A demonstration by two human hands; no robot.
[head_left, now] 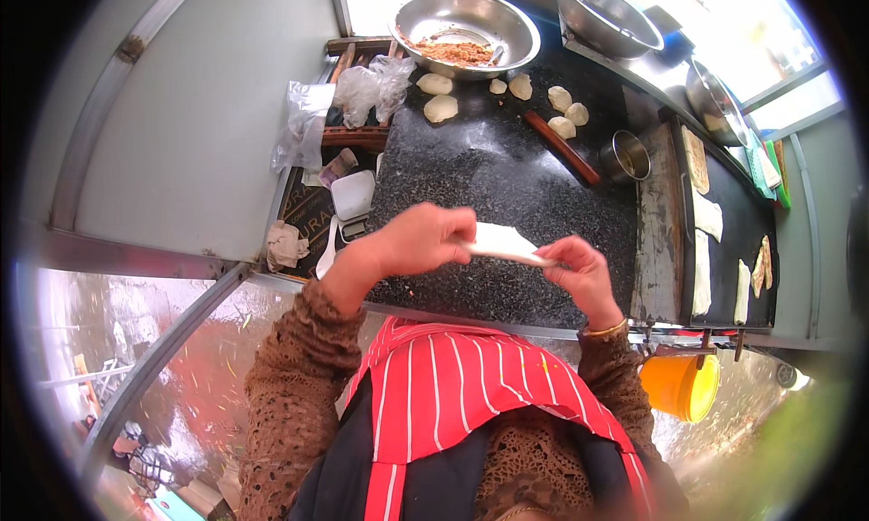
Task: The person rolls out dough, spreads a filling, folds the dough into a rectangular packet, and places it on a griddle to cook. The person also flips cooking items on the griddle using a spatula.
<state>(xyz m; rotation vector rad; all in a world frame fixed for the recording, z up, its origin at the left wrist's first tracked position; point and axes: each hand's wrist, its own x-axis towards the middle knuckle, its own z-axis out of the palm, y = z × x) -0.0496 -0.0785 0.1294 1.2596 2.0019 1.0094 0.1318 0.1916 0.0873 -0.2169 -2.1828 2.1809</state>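
Note:
A pale, elongated piece of dough (504, 242) is stretched between my hands, held up over the near part of a speckled black stone worktop (461, 181). My left hand (431, 239) pinches its left end between thumb and fingers. At its right end my right hand (577, 266) grips it with thumb and fingertips. Farther back on the stone lie several dough balls (440, 108) and a reddish-brown rolling pin (561, 147). Beside the pin stands a small metal cup (624, 157).
A steel bowl (516, 35) with reddish crumbly filling stands at the back. To the right, a dark griddle (730, 249) carries several flat dough pieces (701, 273). Plastic bags (302, 124), a white lidded box (353, 195) and a white spoon (328, 249) lie left. A yellow bucket (679, 385) hangs below the griddle.

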